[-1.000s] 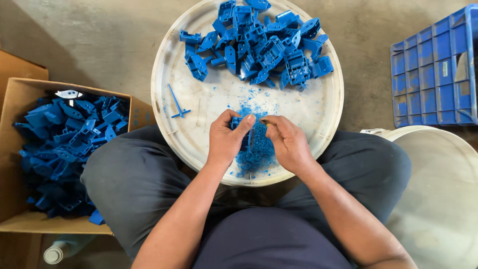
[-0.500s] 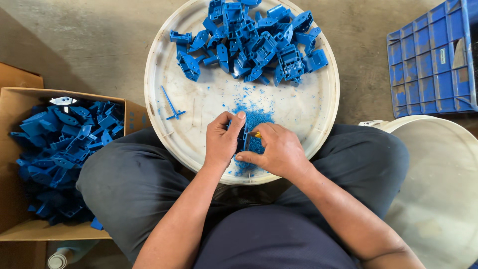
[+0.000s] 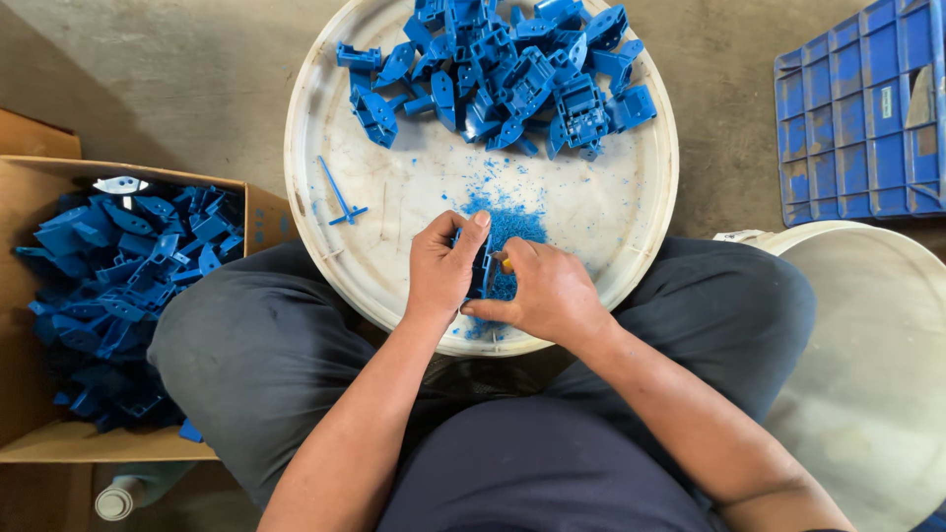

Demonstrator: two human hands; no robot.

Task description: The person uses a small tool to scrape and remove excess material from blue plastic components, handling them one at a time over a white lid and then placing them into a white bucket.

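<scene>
My left hand (image 3: 443,271) grips a blue plastic part (image 3: 482,266) upright over the near edge of a round white tray (image 3: 394,197) resting on my lap. My right hand (image 3: 547,291) is closed around a small tool with a yellowish tip (image 3: 506,264) pressed against that part. Blue shavings (image 3: 507,222) lie on the tray just beyond my hands. A heap of blue plastic parts (image 3: 503,69) covers the tray's far side. A thin blue sprue piece (image 3: 338,194) lies at the tray's left.
A cardboard box (image 3: 30,296) full of blue parts (image 3: 118,286) stands at my left. A blue plastic crate (image 3: 867,108) sits at the upper right, and a white bucket lid (image 3: 877,365) at my right. A small white bottle (image 3: 118,498) lies at the lower left.
Both hands have shifted slightly toward me and closed together over the part. The view has moved, so the tray sits a little higher and to the left.
</scene>
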